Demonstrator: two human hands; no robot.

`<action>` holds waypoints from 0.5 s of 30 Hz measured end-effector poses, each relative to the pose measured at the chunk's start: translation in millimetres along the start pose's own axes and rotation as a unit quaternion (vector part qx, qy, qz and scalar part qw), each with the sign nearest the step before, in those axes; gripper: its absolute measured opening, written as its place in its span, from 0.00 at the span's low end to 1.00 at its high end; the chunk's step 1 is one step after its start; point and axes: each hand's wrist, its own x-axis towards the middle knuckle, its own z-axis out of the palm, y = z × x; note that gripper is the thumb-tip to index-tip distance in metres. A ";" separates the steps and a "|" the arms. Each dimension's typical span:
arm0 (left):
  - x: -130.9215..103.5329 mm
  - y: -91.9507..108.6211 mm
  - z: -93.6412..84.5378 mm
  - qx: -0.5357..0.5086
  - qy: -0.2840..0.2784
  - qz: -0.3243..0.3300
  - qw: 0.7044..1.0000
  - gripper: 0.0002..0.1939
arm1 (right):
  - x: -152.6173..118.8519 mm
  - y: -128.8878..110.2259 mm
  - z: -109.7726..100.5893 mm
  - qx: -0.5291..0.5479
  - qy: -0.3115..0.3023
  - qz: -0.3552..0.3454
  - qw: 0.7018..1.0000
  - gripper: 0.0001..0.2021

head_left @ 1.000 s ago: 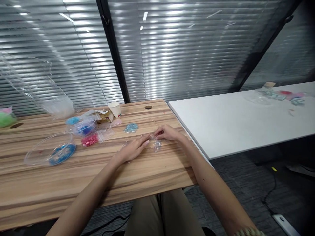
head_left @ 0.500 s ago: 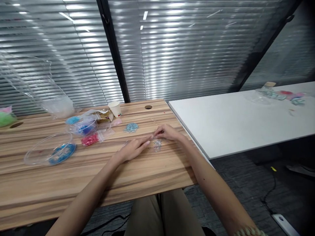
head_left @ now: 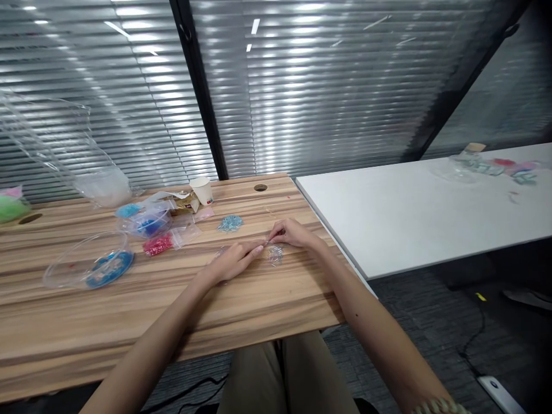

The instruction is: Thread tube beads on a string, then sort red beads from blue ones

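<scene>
My left hand (head_left: 235, 260) rests low over the wooden table (head_left: 129, 322), thumb and index finger drawn together toward the right. Close by, my right hand (head_left: 290, 232) pinches at the same spot, its fingertips meeting those of the left. What lies between the fingertips is too small to make out. Just below them is a small pile of clear, silvery tube beads (head_left: 275, 256). Behind the hands sits a heap of light-blue beads (head_left: 230, 223). A bit of clear material shows beside my left wrist, partly covered by the hand.
To the left are a bag of red beads (head_left: 157, 245), a clear round container with blue beads (head_left: 110, 270), and a lidded tub with dark-blue contents (head_left: 149, 225). A paper cup (head_left: 202, 191) stands at the back. A white table (head_left: 414, 218) adjoins on the right.
Both hands stay almost in place, with only a tiny shift of the fingertips. The bead piles and containers have not moved.
</scene>
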 end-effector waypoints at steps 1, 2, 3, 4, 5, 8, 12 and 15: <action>-0.2 -0.1 -0.4 -0.001 -0.002 -0.004 1.000 0.24 | 0.3 0.1 0.6 0.000 0.001 0.002 1.000 0.07; -0.4 -0.3 -0.9 0.000 -0.001 -0.009 1.000 0.24 | 0.6 0.0 1.3 0.000 0.003 0.003 1.000 0.07; -0.6 -0.5 -1.5 0.000 0.001 -0.014 1.000 0.24 | 0.9 -0.4 2.1 0.000 0.005 0.002 1.000 0.07; -0.8 -0.9 -2.3 -0.001 0.005 -0.019 1.000 0.24 | 1.2 -1.0 3.0 0.000 0.008 -0.001 1.000 0.07; -1.0 -1.4 -3.3 -0.003 0.011 -0.022 1.000 0.25 | 1.6 -1.9 4.2 0.001 0.010 -0.005 1.000 0.07; -0.7 -4.5 -6.9 -0.017 0.034 -0.026 0.999 0.26 | 2.8 -6.1 8.2 -0.003 0.014 -0.017 1.000 0.07; 0.2 -11.2 -10.8 -0.023 0.092 -0.055 0.994 0.27 | 3.3 -10.5 9.9 -0.016 0.016 -0.033 0.999 0.06; -0.3 -14.5 -11.3 -0.018 0.103 -0.070 0.992 0.28 | 2.1 -8.7 5.2 -0.012 0.019 -0.032 0.999 0.07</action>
